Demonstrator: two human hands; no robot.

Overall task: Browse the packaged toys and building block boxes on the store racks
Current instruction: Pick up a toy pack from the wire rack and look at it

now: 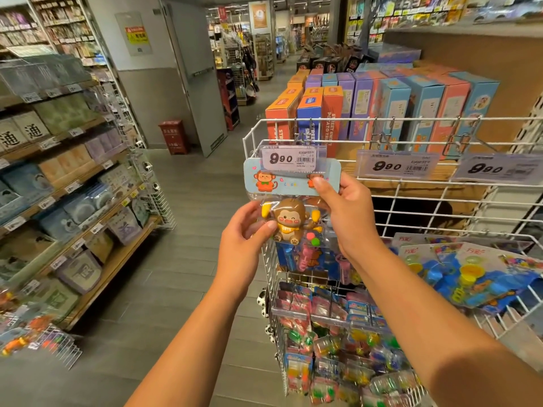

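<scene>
We hold the monkey pack [291,201] at the rack's [411,183] corner, under the price tag [293,158]: our left hand [244,230] pinches its lower edge, our right hand [343,207] its header card, fingers clamped on the plastic. To read it well, we should tilt it gently without tugging, as we cannot tell whether it hangs on its hook. Block boxes [382,107] stand at one o'clock, bagged toys [338,348] crowd at five o'clock.

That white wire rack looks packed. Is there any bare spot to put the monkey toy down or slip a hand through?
Free: the dark gap behind the white wire rack, below the price tags and above the blue toy packs. Crowded: the boxes on top and the hanging packets below. Both hands, left hand and right hand, hold the monkey toy.
</scene>
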